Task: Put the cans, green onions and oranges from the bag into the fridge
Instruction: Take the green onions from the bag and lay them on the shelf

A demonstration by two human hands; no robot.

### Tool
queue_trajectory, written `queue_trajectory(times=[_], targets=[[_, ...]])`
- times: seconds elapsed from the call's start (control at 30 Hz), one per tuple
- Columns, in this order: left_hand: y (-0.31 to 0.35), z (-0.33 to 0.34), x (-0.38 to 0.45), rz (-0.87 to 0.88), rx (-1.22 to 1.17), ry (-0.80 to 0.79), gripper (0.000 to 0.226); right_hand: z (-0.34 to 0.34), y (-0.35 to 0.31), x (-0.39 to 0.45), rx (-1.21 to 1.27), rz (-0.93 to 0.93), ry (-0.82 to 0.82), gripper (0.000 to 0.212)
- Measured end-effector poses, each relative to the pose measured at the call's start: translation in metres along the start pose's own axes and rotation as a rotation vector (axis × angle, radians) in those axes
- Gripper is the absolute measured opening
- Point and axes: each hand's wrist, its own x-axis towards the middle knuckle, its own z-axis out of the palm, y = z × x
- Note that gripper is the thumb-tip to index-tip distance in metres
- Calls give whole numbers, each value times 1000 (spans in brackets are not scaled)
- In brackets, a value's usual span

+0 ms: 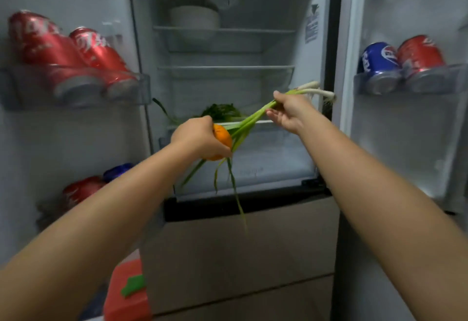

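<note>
Your left hand (pixel 196 134) closes around an orange (pixel 222 141), and its grip also presses some leaves of the green onions (pixel 255 115) against the fruit. Your right hand (pixel 288 113) pinches the same stalks near their white ends, just in front of the crisper drawer (pixel 253 166). Both things are outside the fridge, above the drawer front.

The danger is the shared grip. If you open the left hand to put down the orange, the leaves can fall with it, or the orange can roll out and drop to the floor. The long leaves hang below the drawer, so I think they may catch on its edge and tear. The cans (pixel 76 55) on the door shelf left of the drawer already lean, so your elbow may knock them.
</note>
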Motion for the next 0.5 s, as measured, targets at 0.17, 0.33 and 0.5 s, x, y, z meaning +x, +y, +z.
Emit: queue_trajectory(times=[0.17, 0.33, 0.5], targets=[[18, 0, 106, -19, 103, 100, 37, 12, -4, 117, 433, 38, 75, 33], [21, 22, 196, -103, 184, 121, 39, 19, 16, 231, 664, 185, 154, 10], [6, 42, 265, -187, 359, 113, 53, 25, 31, 325, 730, 320, 276, 36]])
